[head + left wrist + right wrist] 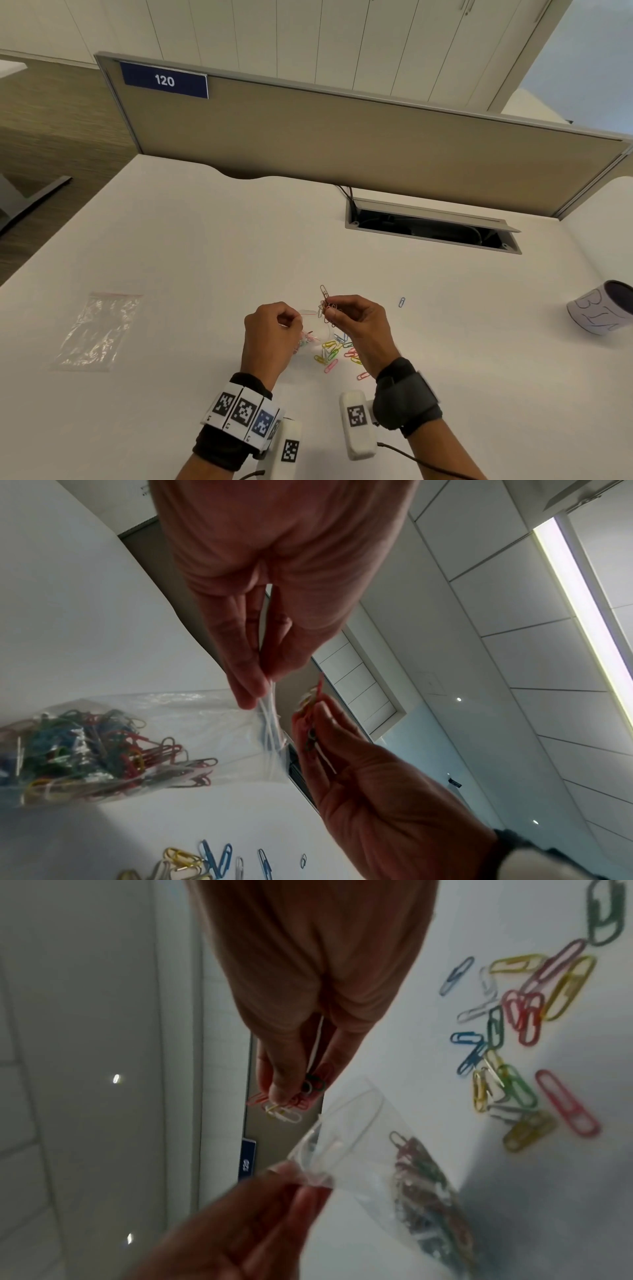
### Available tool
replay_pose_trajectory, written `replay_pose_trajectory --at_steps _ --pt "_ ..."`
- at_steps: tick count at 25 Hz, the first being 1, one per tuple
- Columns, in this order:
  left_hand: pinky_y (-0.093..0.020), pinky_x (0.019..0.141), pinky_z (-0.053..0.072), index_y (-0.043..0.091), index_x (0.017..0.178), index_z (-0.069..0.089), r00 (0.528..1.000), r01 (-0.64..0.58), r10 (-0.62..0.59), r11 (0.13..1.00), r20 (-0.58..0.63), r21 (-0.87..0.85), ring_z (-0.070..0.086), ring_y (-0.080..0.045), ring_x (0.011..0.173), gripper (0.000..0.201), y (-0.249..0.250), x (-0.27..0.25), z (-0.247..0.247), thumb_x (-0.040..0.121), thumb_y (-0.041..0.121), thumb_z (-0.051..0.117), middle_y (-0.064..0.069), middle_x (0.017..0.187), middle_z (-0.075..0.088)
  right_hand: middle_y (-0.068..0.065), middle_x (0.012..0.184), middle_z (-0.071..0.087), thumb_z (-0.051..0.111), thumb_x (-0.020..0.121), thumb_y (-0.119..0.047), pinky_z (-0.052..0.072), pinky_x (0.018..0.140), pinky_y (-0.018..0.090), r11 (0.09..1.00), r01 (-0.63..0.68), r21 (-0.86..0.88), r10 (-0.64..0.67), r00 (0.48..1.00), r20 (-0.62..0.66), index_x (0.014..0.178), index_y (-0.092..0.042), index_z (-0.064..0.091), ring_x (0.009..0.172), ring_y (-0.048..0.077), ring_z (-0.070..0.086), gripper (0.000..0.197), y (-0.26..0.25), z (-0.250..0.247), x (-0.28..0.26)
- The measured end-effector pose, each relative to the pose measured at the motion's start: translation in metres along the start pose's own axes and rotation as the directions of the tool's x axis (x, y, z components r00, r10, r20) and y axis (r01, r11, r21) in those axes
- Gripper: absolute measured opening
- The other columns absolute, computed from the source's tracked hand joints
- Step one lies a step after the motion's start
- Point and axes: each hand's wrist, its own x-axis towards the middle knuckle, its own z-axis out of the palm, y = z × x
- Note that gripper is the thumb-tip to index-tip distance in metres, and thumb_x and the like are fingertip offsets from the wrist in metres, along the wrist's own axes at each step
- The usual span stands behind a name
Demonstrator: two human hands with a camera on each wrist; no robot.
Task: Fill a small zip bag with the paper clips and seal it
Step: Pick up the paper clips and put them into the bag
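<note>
A small clear zip bag [205, 723] hangs over the white table [205, 240], part-filled with coloured paper clips [85, 750]. My left hand [293, 323] pinches one side of its rim, and its mouth gapes open [346, 1118]. Just right of the mouth, my right hand [331, 312] pinches a tangled bunch of clips [324, 303], held above the table. The same bunch of clips [284, 1108] shows under the right fingertips [279, 1093] in the right wrist view. More loose clips [337, 353] lie scattered on the table below and between my hands.
A single blue clip [401, 302] lies apart to the right. An empty spare zip bag [97, 330] lies flat at the left. A paper-wrapped cup [603, 308] stands at the right edge. A cable tray opening [431, 228] and a partition [342, 144] are at the back.
</note>
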Motion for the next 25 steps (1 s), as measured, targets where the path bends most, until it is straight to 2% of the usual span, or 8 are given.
replay_pose_trajectory --at_steps 2,6,9,12,15,19,23,25 --pt "-0.022 0.06 0.057 0.01 0.081 0.072 1.0 0.004 -0.004 1.0 0.001 -0.001 0.071 -0.016 0.072 0.004 0.0 0.0 -0.002 0.082 0.012 0.068 -0.005 0.083 0.074 0.014 0.093 0.076 0.073 0.079 -0.002 0.058 0.079 0.027 0.986 0.018 -0.166 -0.011 0.999 0.043 0.095 -0.003 0.072 0.087 0.025 0.072 0.016 0.0 0.004 0.002" --pt "-0.014 0.058 0.05 0.009 0.084 0.072 1.0 0.006 -0.006 1.0 -0.009 0.017 0.069 -0.015 0.072 0.006 -0.002 0.0 -0.001 0.083 0.013 0.068 -0.005 0.084 0.074 0.002 0.088 0.076 0.075 0.079 -0.008 0.056 0.076 0.016 0.856 0.066 -0.513 0.004 0.991 0.133 0.089 -0.011 0.073 0.084 0.009 0.071 0.011 0.0 0.01 0.0" --pt "-0.011 0.059 0.045 0.009 0.081 0.072 1.0 -0.005 0.005 1.0 -0.011 0.03 0.068 -0.013 0.069 0.006 -0.001 -0.001 0.001 0.083 0.013 0.068 -0.005 0.081 0.074 0.005 0.088 0.075 0.073 0.08 -0.007 0.057 0.075 0.017 0.762 0.095 -0.641 0.0 0.989 0.146 0.09 -0.012 0.069 0.082 0.01 0.071 0.012 -0.003 0.014 -0.002" --pt "-0.011 0.06 0.046 0.01 0.081 0.072 1.0 -0.004 0.004 1.0 -0.006 0.018 0.069 -0.014 0.067 0.005 0.0 -0.002 0.002 0.083 0.012 0.068 -0.004 0.078 0.074 0.011 0.092 0.074 0.07 0.083 -0.006 0.058 0.077 0.027 0.71 0.104 -0.697 0.019 0.986 0.167 0.092 -0.011 0.059 0.085 0.017 0.071 0.016 -0.006 0.021 -0.004" --pt "-0.009 0.059 0.045 0.01 0.082 0.072 1.0 -0.01 0.01 1.0 -0.002 0.018 0.069 -0.013 0.068 0.005 -0.001 -0.002 0.001 0.083 0.012 0.068 -0.003 0.078 0.073 0.016 0.103 0.071 0.063 0.086 -0.001 0.058 0.081 0.028 0.713 0.125 -0.69 0.044 0.974 0.222 0.1 -0.009 0.051 0.094 0.02 0.07 0.02 -0.008 0.024 -0.005" --pt "-0.024 0.067 0.057 0.009 0.082 0.072 1.0 -0.01 0.01 1.0 -0.001 -0.006 0.07 -0.015 0.069 0.005 -0.001 -0.001 -0.001 0.083 0.013 0.069 -0.005 0.079 0.074 0.011 0.107 0.071 0.05 0.092 0.002 0.059 0.084 0.03 0.707 0.189 -0.682 0.01 0.961 0.276 0.1 -0.01 0.048 0.099 0.016 0.069 0.015 -0.013 0.026 -0.008" --pt "-0.027 0.064 0.059 0.01 0.079 0.07 1.0 0.001 -0.001 1.0 -0.001 -0.008 0.071 -0.017 0.071 0.004 0.0 -0.003 -0.004 0.083 0.012 0.068 -0.004 0.08 0.073 0.002 0.094 0.071 0.063 0.084 -0.001 0.057 0.078 0.024 0.756 0.131 -0.641 -0.083 0.991 0.103 0.094 -0.011 0.055 0.088 0.011 0.068 0.017 -0.017 0.011 -0.007" --pt "-0.033 0.065 0.061 0.012 0.075 0.07 1.0 -0.012 0.012 1.0 -0.013 -0.01 0.071 -0.016 0.067 0.008 -0.002 -0.001 -0.006 0.082 0.01 0.068 -0.002 0.074 0.073 0.0 0.097 0.065 0.075 0.077 -0.007 0.054 0.076 0.026 0.688 0.054 -0.724 -0.029 0.998 0.047 0.102 -0.011 0.056 0.088 0.015 0.063 0.032 -0.01 -0.013 -0.007"
